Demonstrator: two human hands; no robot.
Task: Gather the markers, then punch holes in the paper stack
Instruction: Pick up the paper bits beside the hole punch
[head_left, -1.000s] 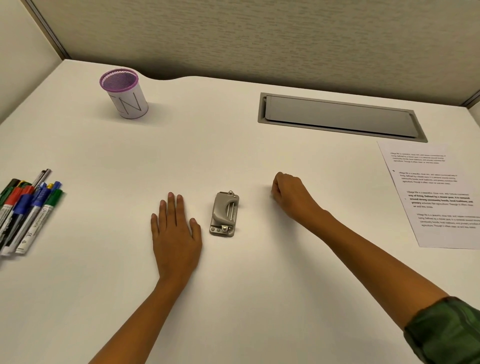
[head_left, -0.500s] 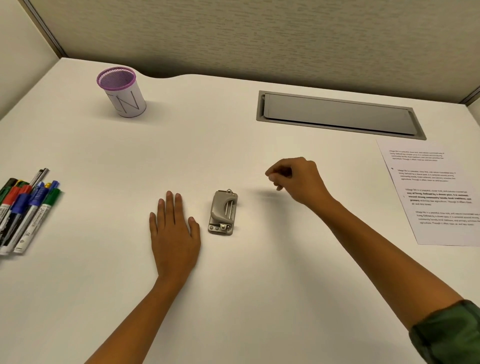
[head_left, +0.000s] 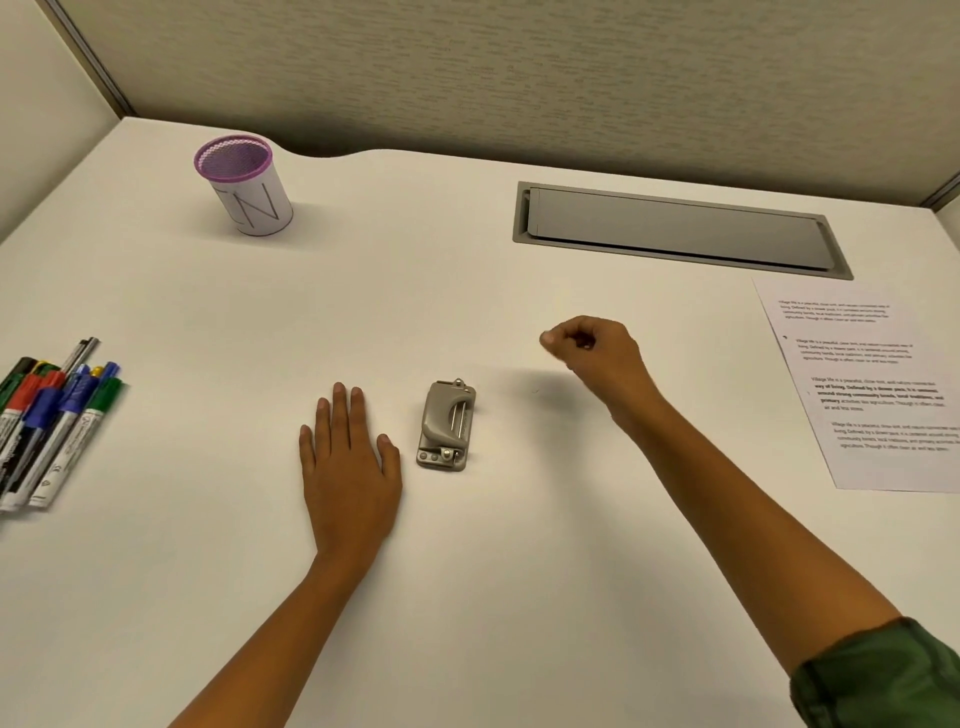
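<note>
Nothing has been gathered yet: the markers (head_left: 49, 421) lie in a loose bundle far to the left of the hole punch (head_left: 447, 425), at the left edge of the desk (head_left: 467, 597), some running out of view there. The left hand (head_left: 349, 467) is laid flat and open on the desk just left of the punch, holding nothing; the right hand (head_left: 597, 353) is raised to the punch's right with its fingers curled loosely shut, and no object is seen in it. The gathering step is judged best done by sweeping the bundle together with the left hand — caps aligned, barrels kept parallel — so none roll off the near edge. The mesh pen cup (head_left: 243, 184), far behind and left of the punch, is the likely receptacle. The printed paper stack (head_left: 872, 384) sits well to the right of the punch, partly cut off by the frame. Between punch and markers the desk is bare — open room for a low reach; the grey cable hatch (head_left: 675, 228) lies behind and to the punch's right, out of the way.
</note>
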